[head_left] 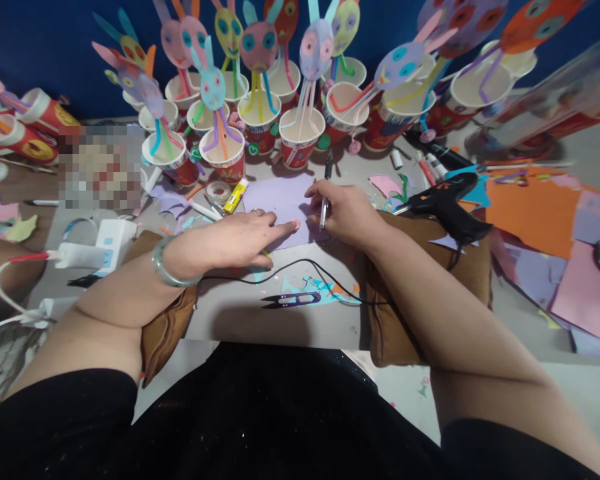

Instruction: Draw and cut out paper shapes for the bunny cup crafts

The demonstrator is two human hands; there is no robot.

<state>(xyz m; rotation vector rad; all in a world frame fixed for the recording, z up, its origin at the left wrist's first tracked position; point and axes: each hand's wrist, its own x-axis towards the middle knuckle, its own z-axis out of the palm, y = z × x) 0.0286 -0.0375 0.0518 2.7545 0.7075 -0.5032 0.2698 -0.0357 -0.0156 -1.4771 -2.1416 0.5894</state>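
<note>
My left hand (245, 239) lies flat over a sheet of purple paper (275, 193), fingers stretched out. Its index fingertip touches a small pink piece (297, 225) on the sheet. At the paper's right side, my right hand (347, 212) pinches a pen (329, 167), held nearly upright with the tip down near the sheet. A yellow glue stick (237, 195) and a roll of clear tape (218, 193) lie just beyond my left hand. Closer to my body, dark thread snips (293, 299) rest on the table among blue paper scraps (325, 291).
Paper cups (303, 137) with paper rabbit heads on coloured straws crowd the back. A black glue gun (447, 203) lies right on a brown cushion (405, 293); a black cable (280, 270) crosses the front. Orange paper (533, 207) lies far right, a white power adapter (115, 243) left.
</note>
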